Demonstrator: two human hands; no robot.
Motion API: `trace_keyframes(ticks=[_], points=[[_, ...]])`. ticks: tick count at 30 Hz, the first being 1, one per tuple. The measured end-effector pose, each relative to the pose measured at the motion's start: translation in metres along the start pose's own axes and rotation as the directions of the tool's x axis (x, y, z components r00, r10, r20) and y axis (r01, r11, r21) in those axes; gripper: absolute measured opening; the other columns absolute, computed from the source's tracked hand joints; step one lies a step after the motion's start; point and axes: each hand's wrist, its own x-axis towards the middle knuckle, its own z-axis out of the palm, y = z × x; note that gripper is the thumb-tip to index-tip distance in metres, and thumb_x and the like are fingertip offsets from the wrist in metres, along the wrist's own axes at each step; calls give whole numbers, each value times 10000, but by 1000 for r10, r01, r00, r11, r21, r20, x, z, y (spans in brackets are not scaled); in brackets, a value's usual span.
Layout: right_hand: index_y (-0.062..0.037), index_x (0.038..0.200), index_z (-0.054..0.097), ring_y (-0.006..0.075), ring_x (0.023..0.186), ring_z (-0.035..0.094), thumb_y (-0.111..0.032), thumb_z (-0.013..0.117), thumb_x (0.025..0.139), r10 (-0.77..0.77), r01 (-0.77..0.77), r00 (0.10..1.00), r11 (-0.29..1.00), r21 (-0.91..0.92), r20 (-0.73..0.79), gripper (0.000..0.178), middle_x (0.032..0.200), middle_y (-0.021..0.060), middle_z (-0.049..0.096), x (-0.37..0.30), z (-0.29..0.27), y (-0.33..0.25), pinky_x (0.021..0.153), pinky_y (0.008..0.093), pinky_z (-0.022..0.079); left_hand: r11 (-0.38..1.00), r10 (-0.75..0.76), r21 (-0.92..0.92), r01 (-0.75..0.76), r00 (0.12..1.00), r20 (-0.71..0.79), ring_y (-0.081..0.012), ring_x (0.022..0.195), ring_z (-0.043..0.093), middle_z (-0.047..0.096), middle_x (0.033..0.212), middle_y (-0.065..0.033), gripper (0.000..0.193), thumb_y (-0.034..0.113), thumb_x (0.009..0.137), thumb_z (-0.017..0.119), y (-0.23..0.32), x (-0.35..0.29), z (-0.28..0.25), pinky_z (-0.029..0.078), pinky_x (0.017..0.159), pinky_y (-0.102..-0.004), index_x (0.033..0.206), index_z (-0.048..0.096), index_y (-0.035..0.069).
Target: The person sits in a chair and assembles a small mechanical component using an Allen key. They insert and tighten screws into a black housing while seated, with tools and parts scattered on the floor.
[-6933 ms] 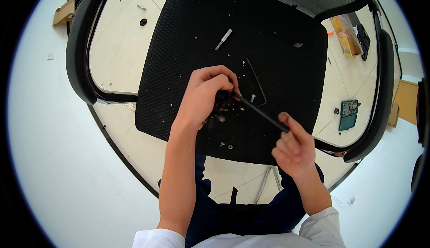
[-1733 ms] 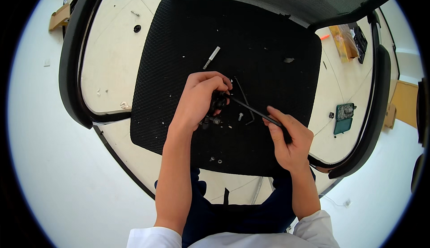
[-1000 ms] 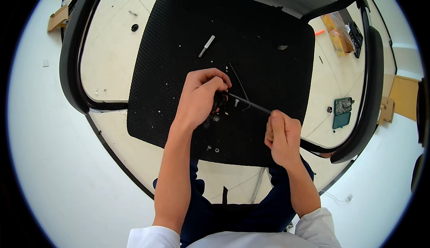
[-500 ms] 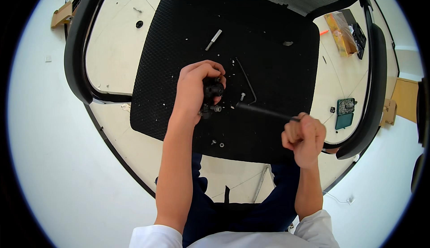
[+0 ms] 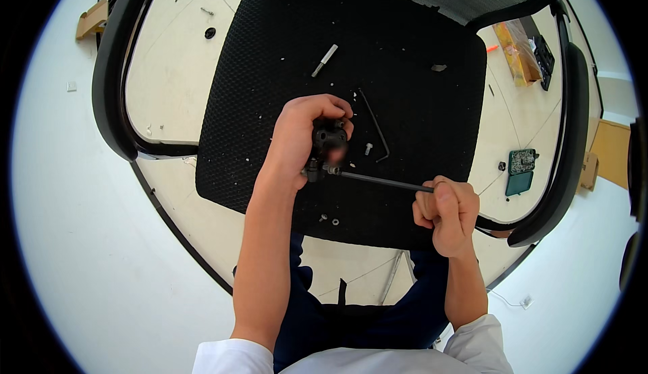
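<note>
My left hand [image 5: 297, 138] grips a small black metal part [image 5: 329, 146] above the black mesh chair seat [image 5: 270, 70]. My right hand [image 5: 447, 212] is closed round the end of a long thin black tool [image 5: 385, 182]. The tool's tip meets the lower edge of the black part at a small silver fitting. A second thin bent black rod [image 5: 375, 124] lies on the seat just right of the part, with a small silver screw [image 5: 368, 148] beside it.
A silver pin [image 5: 325, 59] lies further up the seat, and small screws [image 5: 329, 220] sit near its front edge. Black armrests [image 5: 111, 70] curve at both sides. On the floor are a green board [image 5: 520, 169], a yellow packet [image 5: 516, 46] and a wooden block [image 5: 91, 19].
My right hand has swung outward to the right along the tool, away from my left hand. The left hand keeps its hold on the black part.
</note>
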Motion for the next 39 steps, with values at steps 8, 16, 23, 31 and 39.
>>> trace_keyframes(ticks=[8, 16, 23, 31, 39], points=[[-16, 630, 388, 72, 427, 308, -141, 408, 1021, 15, -15, 999, 1000, -11, -41, 412, 529, 0, 340, -4, 1, 4, 411, 224, 275, 999, -34, 6, 34, 999, 39, -124, 430, 495, 571, 643, -116, 198, 133, 817, 499, -3, -5, -1, 406, 416, -255, 824, 596, -40], [-18, 639, 376, 88, 434, 266, -167, 427, 1026, -244, 211, 969, 883, -421, -27, 417, 531, 22, 315, -5, 2, 8, 396, 232, 278, 984, -108, 141, 106, 994, 7, -114, 423, 483, 563, 602, -99, 195, 122, 801, 501, -4, -6, 7, 388, 402, -250, 798, 607, -42], [27, 751, 557, 151, 431, 440, -65, 520, 915, -203, 152, 979, 821, -550, -33, 192, 543, 81, 444, 3, -8, 8, 431, 268, 323, 976, -136, 172, 136, 991, -10, -117, 424, 483, 567, 608, -96, 200, 121, 799, 506, 0, -2, 7, 384, 410, -247, 822, 606, -50], [-5, 642, 466, 108, 394, 371, -135, 482, 989, -41, -42, 967, 949, -313, -252, 371, 497, 35, 401, 9, 12, 7, 401, 251, 284, 990, 140, 9, -142, 966, -218, -120, 451, 474, 569, 649, -94, 191, 129, 824, 499, -6, 14, 10, 387, 443, -245, 841, 595, -36], [48, 831, 631, 81, 407, 394, -232, 465, 1031, 212, -254, 894, 965, -57, -394, 382, 543, 25, 453, 26, 6, -2, 358, 225, 373, 895, 439, 163, -414, 883, -166, -103, 571, 506, 582, 700, -73, 182, 145, 848, 499, -5, 18, 22, 417, 506, -229, 879, 596, -5]])
